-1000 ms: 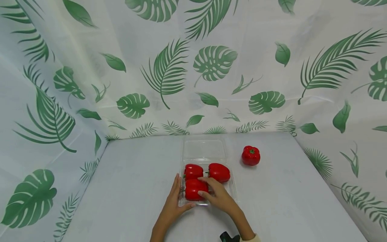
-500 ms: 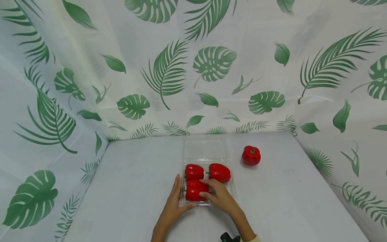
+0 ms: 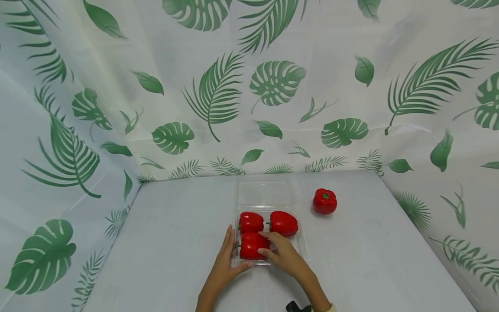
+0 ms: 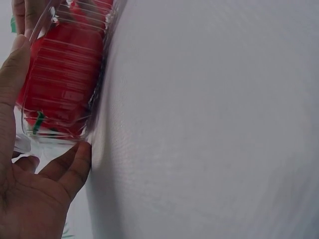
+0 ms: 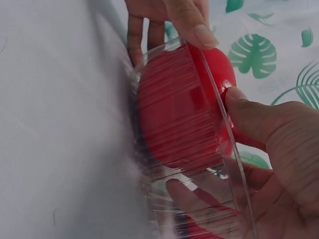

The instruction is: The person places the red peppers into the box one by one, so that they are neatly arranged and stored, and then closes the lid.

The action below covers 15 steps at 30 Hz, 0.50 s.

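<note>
A clear plastic clamshell container sits on the table, its lid folded back away from the person. Inside lie three red bell peppers: one at the back left, one at the back right, and a front-left pepper with its green stem to the left. My right hand pinches that front pepper between thumb and fingers at its right end. My left hand braces the container's near left corner, straight fingers along the left wall and thumb at the front edge. Some right fingers show through the plastic in the right wrist view.
Another red bell pepper stands upright on the white tabletop, right of the lid. A leaf-printed curtain hangs behind and at both sides. Something black shows by the right forearm at the bottom edge.
</note>
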Available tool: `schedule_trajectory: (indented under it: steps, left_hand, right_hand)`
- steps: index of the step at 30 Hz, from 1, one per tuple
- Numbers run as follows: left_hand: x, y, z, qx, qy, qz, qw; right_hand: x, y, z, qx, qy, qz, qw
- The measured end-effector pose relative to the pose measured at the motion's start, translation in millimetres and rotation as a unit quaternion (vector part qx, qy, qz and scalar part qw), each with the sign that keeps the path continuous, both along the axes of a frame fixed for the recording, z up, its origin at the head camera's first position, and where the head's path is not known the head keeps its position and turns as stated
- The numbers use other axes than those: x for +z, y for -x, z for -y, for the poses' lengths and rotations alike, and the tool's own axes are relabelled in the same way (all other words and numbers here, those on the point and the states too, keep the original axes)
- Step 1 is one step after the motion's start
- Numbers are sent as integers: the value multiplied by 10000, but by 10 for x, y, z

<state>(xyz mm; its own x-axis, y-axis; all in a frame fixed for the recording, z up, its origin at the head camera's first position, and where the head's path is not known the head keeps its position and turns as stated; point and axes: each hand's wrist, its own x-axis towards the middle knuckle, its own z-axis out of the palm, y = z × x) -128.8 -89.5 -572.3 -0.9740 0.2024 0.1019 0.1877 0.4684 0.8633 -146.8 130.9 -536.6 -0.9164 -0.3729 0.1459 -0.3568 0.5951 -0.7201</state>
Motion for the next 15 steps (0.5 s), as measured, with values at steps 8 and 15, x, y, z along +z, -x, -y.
schedule_trajectory:
  steps: [8,15]
  left_hand:
    - [18,-2,-7,41,9,-27,10000]
    - [17,1,-19,57,41,37,10000]
  right_hand:
    - [45,-29,-31,-61,-244,163,9996]
    - [58,-57,-38,-181,-404,-32,9990]
